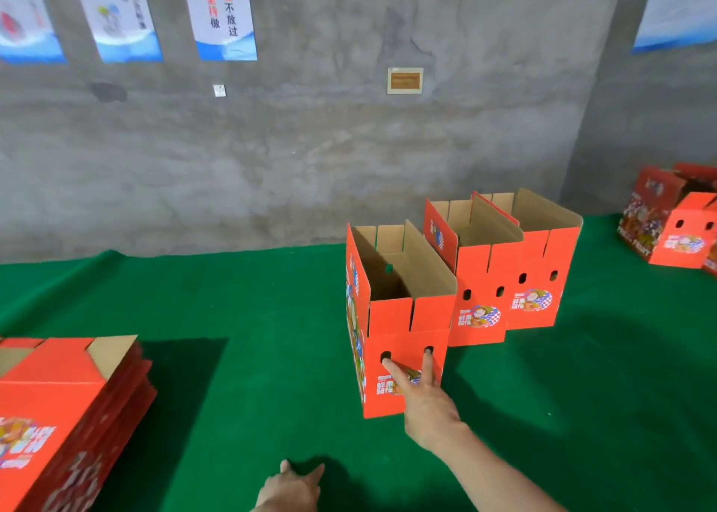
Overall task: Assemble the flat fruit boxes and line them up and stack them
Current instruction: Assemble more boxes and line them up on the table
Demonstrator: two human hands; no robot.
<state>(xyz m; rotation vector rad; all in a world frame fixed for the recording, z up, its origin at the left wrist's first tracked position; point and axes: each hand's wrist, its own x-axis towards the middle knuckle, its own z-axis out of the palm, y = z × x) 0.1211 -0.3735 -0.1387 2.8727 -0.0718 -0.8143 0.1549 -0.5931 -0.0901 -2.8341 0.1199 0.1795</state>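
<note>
Close up, right hand, two straight fingers at the front holes of an open red cardboard fruit box on green felt surface; left hand relaxed, empty. Two matching boxes alongside; flat red box stack left.

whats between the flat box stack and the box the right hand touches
Only bare green mat lies between the flat stack and that box, head view.

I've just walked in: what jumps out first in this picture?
Three open red boxes stand in a row on the green carpet, right of centre; the right hand touches the nearest box with two straight fingers at its holes. A pile of flat boxes lies at lower left.
</note>
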